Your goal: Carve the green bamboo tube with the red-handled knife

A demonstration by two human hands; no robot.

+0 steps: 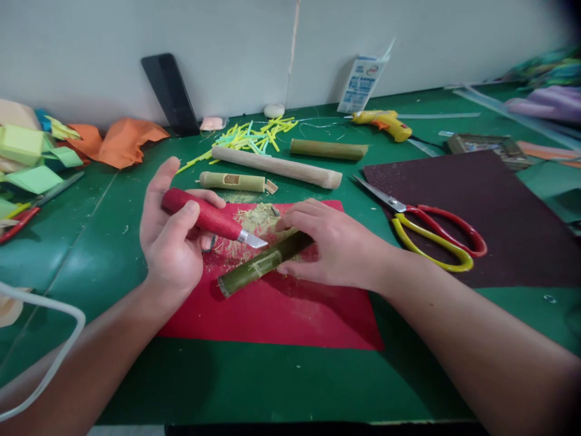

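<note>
Two hands: both bare, mid-frame; forearms cut off at the lower left and lower right edges.
Left hand (175, 254): palm half open, index finger raised, thumb pressing the handle of a red-handled carving knife (213, 217) against the other fingers; fingers partly hidden behind the handle.
Knife blade: fully visible, angled tip, pointing right, just above the tube; contact with it can't be told.
Right hand (333, 248): curled round the upper right end of a green bamboo tube (252, 269), thumb on the near side; that end hidden under the palm.
Green bamboo tube: centre of frame, slanted over a red sheet (281, 318); scraped pale patch midway, outline hard to make out.
Red sheet: its upper part littered with bamboo shavings (236, 248), partly covered by both hands.
Dark bit by left fingertips: too small to identify.
Notched bamboo tube (252, 183): upper centre, rectangular opening showing.
Pale rod (276, 166): behind notched tube, overlapping yellow-green strips (245, 138).
Scissors (399, 207): right of centre, blades apart, handles on a dark brown sheet (508, 242).
White loop (45, 300): lower left, cut off by frame edge, unidentifiable.
Upper right corner: dark, contents blurred.
</note>
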